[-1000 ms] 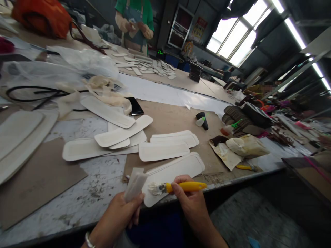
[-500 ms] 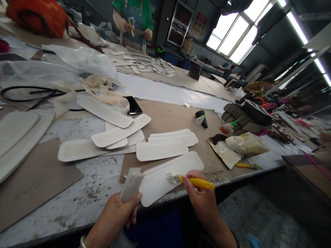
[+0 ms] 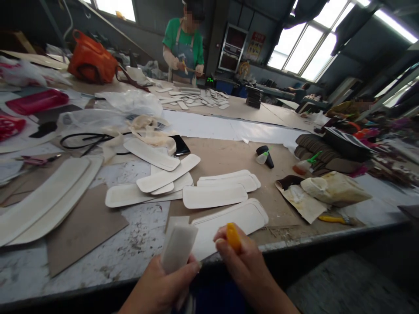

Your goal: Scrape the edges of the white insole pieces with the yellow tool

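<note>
My left hand (image 3: 160,283) holds a small white rounded strip (image 3: 178,246) upright near the table's front edge. In my right hand (image 3: 244,266) is a yellow-handled brush (image 3: 233,236); only the end of its handle shows and the bristles are hidden. Just beyond both hands lies a large white rounded panel (image 3: 229,222) on a brown board (image 3: 222,157). More white strips (image 3: 214,195) lie in a loose group behind it.
A glue-stained pouch (image 3: 334,188) and a second yellow brush (image 3: 334,219) lie at the right. A black phone (image 3: 181,145), small bottles (image 3: 263,157), plastic bags and an orange bag (image 3: 91,61) sit farther back. A person in green (image 3: 183,50) works at the table's far end.
The view has tilted up. My right hand has turned the brush away from the large panel, so its glue-covered bristles no longer show. My left hand has raised the small strip slightly.
</note>
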`<action>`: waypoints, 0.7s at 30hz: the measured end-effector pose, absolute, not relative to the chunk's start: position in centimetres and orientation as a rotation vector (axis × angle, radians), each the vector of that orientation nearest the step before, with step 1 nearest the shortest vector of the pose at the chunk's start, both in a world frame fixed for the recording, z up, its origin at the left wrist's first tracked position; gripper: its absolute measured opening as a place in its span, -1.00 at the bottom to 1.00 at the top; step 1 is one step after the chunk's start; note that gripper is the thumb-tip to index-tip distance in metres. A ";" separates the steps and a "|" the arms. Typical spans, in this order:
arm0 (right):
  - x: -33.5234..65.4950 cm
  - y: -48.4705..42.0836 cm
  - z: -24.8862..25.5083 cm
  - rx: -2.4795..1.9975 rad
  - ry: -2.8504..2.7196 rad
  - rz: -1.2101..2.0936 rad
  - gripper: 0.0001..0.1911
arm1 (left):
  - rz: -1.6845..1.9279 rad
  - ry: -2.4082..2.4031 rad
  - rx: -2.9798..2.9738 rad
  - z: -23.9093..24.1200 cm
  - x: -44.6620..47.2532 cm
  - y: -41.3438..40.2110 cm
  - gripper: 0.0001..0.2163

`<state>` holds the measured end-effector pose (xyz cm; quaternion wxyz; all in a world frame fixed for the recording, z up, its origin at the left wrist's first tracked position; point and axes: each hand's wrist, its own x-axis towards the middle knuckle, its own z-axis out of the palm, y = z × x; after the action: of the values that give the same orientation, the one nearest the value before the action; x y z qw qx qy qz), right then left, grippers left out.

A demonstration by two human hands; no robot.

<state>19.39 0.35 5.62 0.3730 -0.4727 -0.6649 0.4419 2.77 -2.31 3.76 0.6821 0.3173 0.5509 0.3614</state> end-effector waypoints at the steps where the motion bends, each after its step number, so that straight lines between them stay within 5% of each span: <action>1: 18.5 0.3 5.5 -1.191 -1.637 1.271 -0.76 | 0.797 1.229 0.711 4.0 3.2 -2.5 -0.58; 4: 16.9 0.2 4.9 -1.163 -1.482 1.468 -0.74 | 0.755 1.213 0.754 4.2 4.0 -3.0 -0.55; 13: 17.9 -0.3 3.5 -1.290 -1.553 1.260 -0.63 | 0.932 1.043 0.484 3.6 4.4 -3.8 -0.53; 21: 18.0 -0.2 3.5 -1.269 -1.130 1.467 -0.53 | 0.962 1.140 0.378 2.8 5.9 -4.4 -0.42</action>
<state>17.98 -0.23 3.55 0.4335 -0.5092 -0.4537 0.5890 5.88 -4.39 2.80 0.7183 0.1708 0.5155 0.4350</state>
